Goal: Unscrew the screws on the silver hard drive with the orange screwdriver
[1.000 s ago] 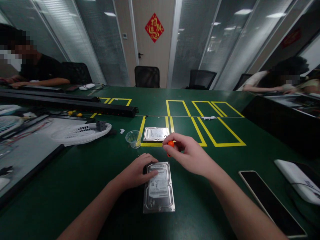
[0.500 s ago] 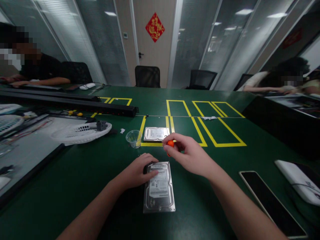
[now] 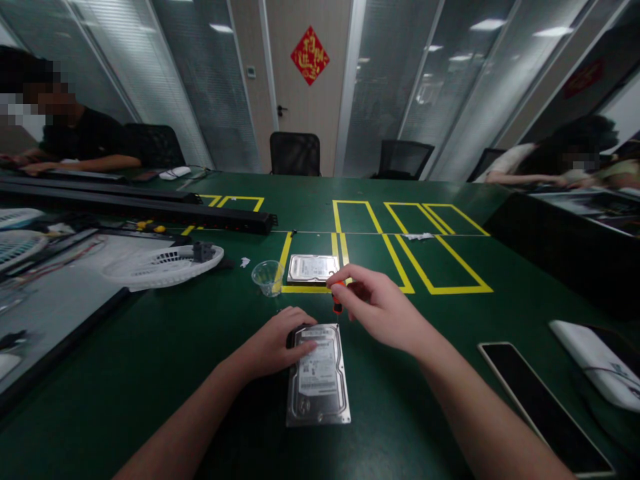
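Toward the near edge of the green desk (image 3: 400, 433), midway between its sides, here's the near hard drive (image 3: 320, 393), lying flat, label up, all in one piece. The left hand (image 3: 273, 343) has it gripped by its far left corner, thumb across the label. Farther in toward the desk's far edge, the second hard drive (image 3: 310, 267) lies inside a yellow tape outline (image 3: 305, 289), whole too, no tool on it. Just left of that, a clear plastic cup (image 3: 267, 279); what's in it, I can't tell. And the right hand (image 3: 375, 303), fingers pinched around an orange-and-black screwdriver (image 3: 338, 308), upright, tip at the near drive's far right corner! Looks like work underway at that one corner; which screws are in or out is too small to tell.
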A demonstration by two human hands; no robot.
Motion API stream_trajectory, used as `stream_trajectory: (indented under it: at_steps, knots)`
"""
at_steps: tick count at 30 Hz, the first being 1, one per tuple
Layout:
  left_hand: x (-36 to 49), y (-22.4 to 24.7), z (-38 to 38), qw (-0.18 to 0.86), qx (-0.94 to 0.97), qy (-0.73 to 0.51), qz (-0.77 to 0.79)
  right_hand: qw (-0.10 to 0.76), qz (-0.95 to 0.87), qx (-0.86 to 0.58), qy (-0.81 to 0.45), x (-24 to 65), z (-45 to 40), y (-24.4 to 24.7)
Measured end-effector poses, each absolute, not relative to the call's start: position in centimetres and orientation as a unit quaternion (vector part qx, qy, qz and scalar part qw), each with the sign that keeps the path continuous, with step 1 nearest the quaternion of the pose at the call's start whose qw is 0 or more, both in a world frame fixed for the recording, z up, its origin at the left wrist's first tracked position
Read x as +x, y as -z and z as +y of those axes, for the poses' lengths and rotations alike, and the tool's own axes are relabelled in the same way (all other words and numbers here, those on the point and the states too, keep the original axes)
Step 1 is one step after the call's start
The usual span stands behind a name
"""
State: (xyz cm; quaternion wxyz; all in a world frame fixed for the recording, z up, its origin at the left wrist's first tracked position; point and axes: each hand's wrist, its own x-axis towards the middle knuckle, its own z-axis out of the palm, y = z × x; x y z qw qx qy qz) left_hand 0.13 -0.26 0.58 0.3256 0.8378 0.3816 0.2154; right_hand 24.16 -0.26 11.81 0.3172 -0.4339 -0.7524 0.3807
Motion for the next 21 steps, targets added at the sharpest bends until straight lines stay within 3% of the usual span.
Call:
stream_trajectory:
  at_steps: [21]
  knots:
    - [0.17, -0.64, -0.31, 0.323, 0.84, -0.218, 0.378, 0.318, -0.776, -0.417, -0.351, 24.22, -0.35, -11.76]
